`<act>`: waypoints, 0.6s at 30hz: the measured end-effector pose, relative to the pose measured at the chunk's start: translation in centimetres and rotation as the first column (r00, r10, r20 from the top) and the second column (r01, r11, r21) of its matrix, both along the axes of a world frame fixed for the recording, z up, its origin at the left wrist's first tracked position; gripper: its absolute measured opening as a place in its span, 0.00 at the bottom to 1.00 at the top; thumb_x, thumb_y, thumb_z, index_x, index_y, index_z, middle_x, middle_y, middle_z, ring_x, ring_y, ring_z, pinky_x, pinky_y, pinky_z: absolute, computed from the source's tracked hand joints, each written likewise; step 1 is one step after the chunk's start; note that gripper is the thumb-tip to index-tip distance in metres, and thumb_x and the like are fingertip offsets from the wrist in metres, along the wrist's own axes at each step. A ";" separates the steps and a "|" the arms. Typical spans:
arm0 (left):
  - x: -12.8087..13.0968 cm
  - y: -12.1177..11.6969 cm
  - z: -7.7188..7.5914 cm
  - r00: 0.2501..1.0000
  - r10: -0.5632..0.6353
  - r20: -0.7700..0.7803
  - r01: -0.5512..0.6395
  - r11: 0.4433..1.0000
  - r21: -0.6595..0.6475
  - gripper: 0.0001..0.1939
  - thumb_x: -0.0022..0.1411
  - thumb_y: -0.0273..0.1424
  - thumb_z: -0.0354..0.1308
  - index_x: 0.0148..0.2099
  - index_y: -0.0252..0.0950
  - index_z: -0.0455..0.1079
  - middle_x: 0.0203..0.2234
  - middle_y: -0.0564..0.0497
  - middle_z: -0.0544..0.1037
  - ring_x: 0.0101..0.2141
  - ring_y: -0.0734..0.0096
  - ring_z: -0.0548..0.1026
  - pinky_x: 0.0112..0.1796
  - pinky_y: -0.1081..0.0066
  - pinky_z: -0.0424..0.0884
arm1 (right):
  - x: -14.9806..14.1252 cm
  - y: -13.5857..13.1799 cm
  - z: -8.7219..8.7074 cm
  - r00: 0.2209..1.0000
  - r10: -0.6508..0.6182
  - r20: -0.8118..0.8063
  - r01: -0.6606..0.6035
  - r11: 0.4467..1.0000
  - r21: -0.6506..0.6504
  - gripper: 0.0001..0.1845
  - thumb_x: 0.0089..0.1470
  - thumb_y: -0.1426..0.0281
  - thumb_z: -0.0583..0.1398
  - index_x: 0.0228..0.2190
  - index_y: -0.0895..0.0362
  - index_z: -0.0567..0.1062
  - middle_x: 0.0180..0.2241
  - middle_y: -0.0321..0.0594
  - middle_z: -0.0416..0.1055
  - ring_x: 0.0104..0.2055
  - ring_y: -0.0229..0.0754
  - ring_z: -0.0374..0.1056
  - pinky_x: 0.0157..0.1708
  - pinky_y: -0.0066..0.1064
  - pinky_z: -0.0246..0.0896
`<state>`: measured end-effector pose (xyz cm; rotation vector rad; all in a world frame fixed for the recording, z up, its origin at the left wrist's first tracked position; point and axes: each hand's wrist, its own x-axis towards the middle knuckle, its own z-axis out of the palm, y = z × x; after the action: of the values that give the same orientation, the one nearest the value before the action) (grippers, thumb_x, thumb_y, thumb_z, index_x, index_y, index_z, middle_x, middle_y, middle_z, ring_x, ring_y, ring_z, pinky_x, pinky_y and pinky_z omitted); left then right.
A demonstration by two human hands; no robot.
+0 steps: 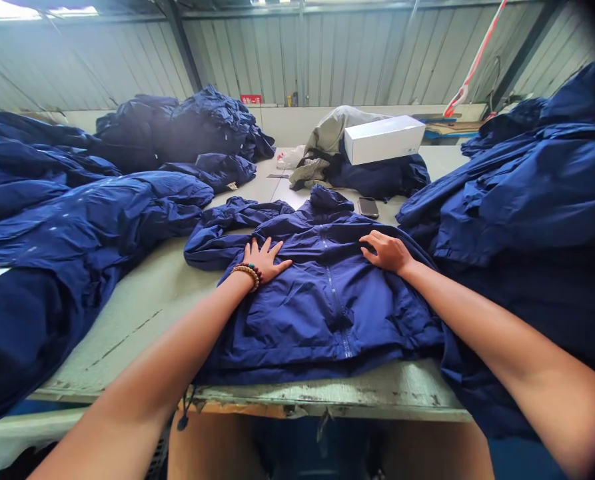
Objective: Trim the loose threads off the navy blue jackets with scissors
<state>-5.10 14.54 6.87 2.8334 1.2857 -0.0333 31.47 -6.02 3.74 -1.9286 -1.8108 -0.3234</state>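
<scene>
"Head camera first: what are the hands on?"

"A navy-blue hooded zip jacket [322, 313], spread out on a long grey-green worktable [142, 320] close to its chipped near edge, with the hood pointing away from the person. The left hand [264, 259] lies wide open on one shoulder of the jacket, fingers splayed, with a brown wooden bead bracelet [247, 275] on the wrist. The right hand [384, 252] rests on the other shoulder, its fingers closer together and slightly curved. Both press on the cloth; neither is gripping it."

"Any containers nearby?"

"Just one that is easy to make out: a closed white rectangular cardboard box [384, 139], lying tilted on a heap of grey-beige and navy garments [332, 130] beyond the jacket. Its contents can't be seen. A crumpled white plastic bag [290, 157] lies on the table just beside that heap, but whether anything is in it is impossible to tell."

"What else surrounds the jacket?"

"A large rumpled pile of navy garments [72, 227] fills the table to the left, and another [522, 200] presses against the jacket's right side. A third navy heap [187, 127] sits farther back. A dark smartphone [368, 207] lies on the bare tabletop just past the hood, near the right hand."
</scene>
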 end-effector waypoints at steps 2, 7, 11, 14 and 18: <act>0.2 0.2 0.0 1.000 0.000 -0.002 0.000 1.000 -0.005 0.50 0.69 0.67 0.43 0.82 0.47 0.48 0.81 0.44 0.46 0.77 0.21 0.40 0.72 0.33 0.39 | -0.6 -0.8 0.7 1.000 0.024 0.003 -0.024 1.000 -0.003 0.17 0.67 0.63 0.59 0.53 0.54 0.80 0.48 0.46 0.79 0.49 0.50 0.76 0.45 0.34 0.71; 0.6 -0.1 0.4 0.999 -0.035 -0.012 0.036 0.998 0.052 0.47 0.71 0.64 0.45 0.82 0.45 0.52 0.80 0.41 0.50 0.76 0.22 0.46 0.71 0.35 0.44 | -5.2 -6.9 2.7 0.993 0.000 -0.114 0.010 0.997 0.081 0.16 0.70 0.63 0.57 0.52 0.56 0.78 0.41 0.45 0.78 0.41 0.47 0.75 0.45 0.37 0.71; 0.0 -0.6 1.1 0.991 -0.132 -0.038 0.136 0.983 0.127 0.42 0.73 0.56 0.49 0.80 0.40 0.58 0.78 0.39 0.57 0.73 0.31 0.57 0.71 0.43 0.51 | -9.9 -15.9 2.9 0.974 0.040 -0.225 -0.045 0.999 -0.016 0.17 0.69 0.60 0.60 0.55 0.53 0.76 0.39 0.41 0.77 0.38 0.46 0.75 0.44 0.37 0.72; -1.5 -0.8 1.9 0.973 -0.227 -0.037 0.230 0.957 0.177 0.40 0.74 0.53 0.49 0.78 0.36 0.60 0.76 0.37 0.61 0.71 0.41 0.64 0.70 0.51 0.56 | -10.4 -22.1 1.7 0.973 -0.037 -0.228 0.021 0.997 -0.070 0.20 0.70 0.58 0.60 0.58 0.51 0.74 0.42 0.42 0.78 0.40 0.47 0.76 0.45 0.39 0.73; -3.9 -1.9 2.8 0.966 -0.259 -0.021 0.256 0.933 0.253 0.40 0.73 0.51 0.50 0.76 0.30 0.63 0.73 0.34 0.65 0.69 0.44 0.67 0.69 0.52 0.58 | -7.5 -26.6 0.1 0.945 -0.158 -0.287 0.159 0.987 -0.019 0.21 0.68 0.52 0.61 0.52 0.52 0.78 0.35 0.40 0.75 0.32 0.45 0.72 0.36 0.38 0.72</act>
<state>-9.04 12.62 9.65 3.1961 0.9687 0.1552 23.96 -32.61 3.79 -2.0049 -1.4718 -0.0899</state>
